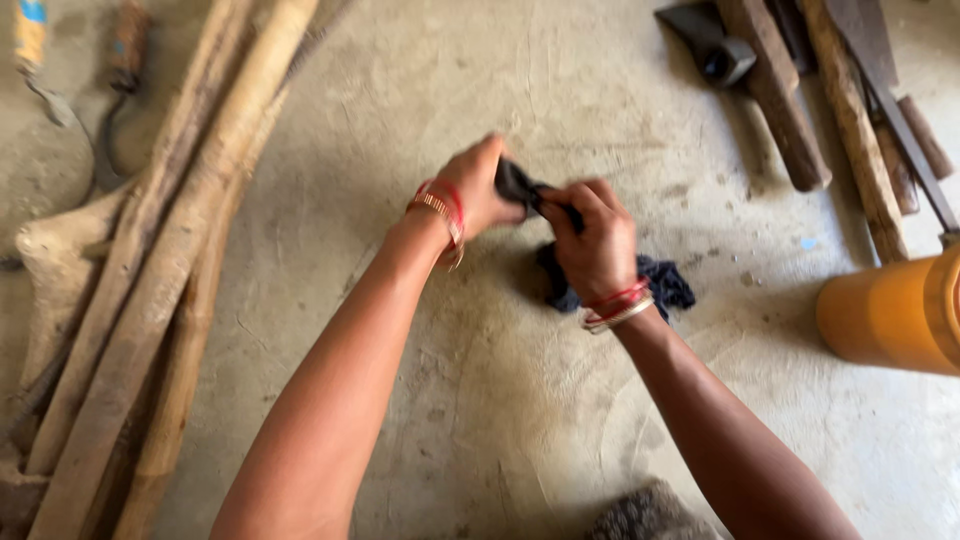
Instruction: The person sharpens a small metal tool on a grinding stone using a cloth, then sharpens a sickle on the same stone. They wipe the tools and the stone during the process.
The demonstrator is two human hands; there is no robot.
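Grey, woolly stuff (pixel 645 515) shows at six o'clock, right at the bottom edge between the two forearms; what it is cannot be told. Above it, near the middle, the left hand (pixel 478 192) and the right hand (pixel 598 245) meet over the bare floor (pixel 500 400). Both are closed on a dark cloth (pixel 520 185), gripping it close together, as one grips to wring or twist; the picture is blurred there, so the fingers are hard to read. The rest of the cloth hangs down behind the right hand to the floor. Bangles (pixel 440 212) sit on each wrist.

At nine o'clock rough poles (pixel 170 270) lie in a bundle, side by side, well apart from the hands. At three o'clock an orange can (pixel 890 315) lies on its side at the frame edge. Farthest off, at one o'clock, wooden handles (pixel 790 110) and a dark metal head (pixel 712 45) lie together, laid flat.
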